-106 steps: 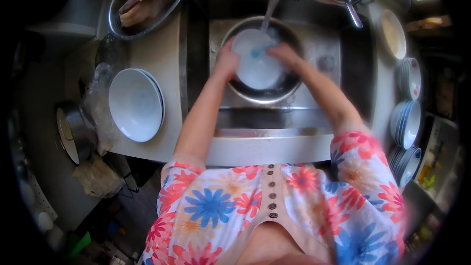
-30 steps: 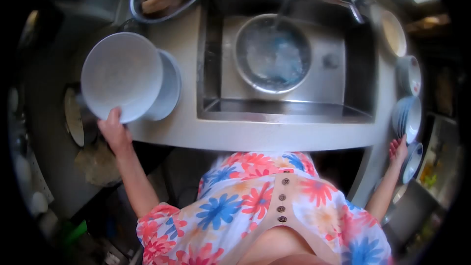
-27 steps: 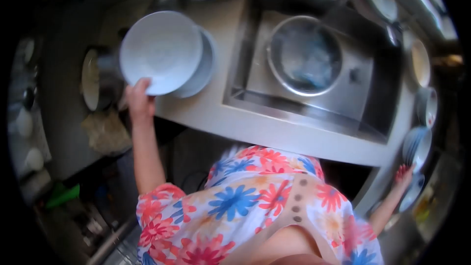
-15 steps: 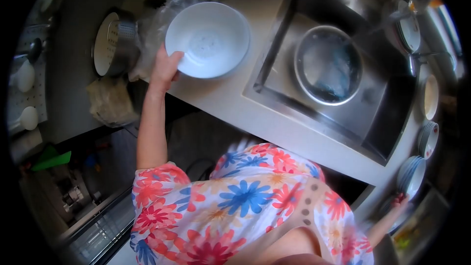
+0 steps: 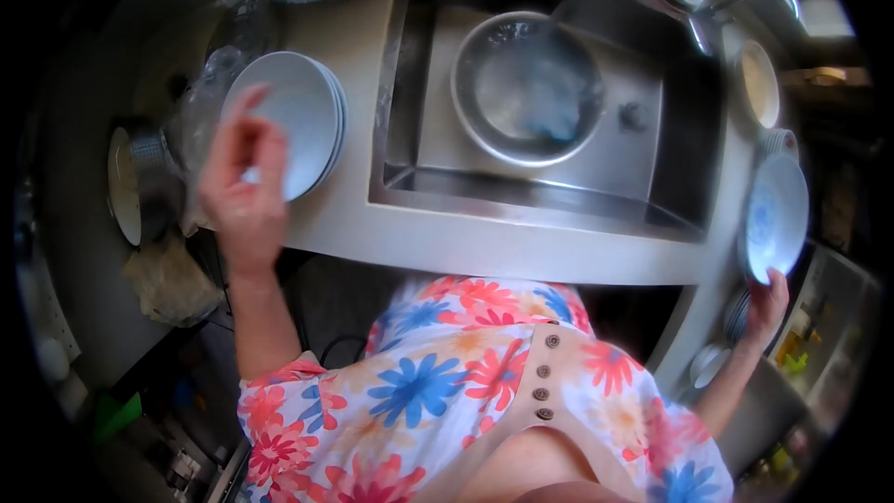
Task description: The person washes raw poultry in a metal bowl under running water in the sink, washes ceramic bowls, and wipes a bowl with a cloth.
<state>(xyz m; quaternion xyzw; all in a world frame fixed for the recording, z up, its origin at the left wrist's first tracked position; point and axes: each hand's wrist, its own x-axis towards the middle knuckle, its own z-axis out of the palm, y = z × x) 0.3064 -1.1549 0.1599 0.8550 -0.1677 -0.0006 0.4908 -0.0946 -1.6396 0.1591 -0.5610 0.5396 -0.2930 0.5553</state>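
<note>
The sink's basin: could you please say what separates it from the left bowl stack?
In the head view, bare counter, then the sink's left wall and bare floor.

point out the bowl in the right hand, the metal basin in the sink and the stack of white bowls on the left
Held bowl (image 5: 777, 214): head view, on its inner surface.
Metal basin (image 5: 469, 95): head view, on its left inner wall.
Stack of white bowls (image 5: 309, 126): head view, inside the uppermost one.
</note>
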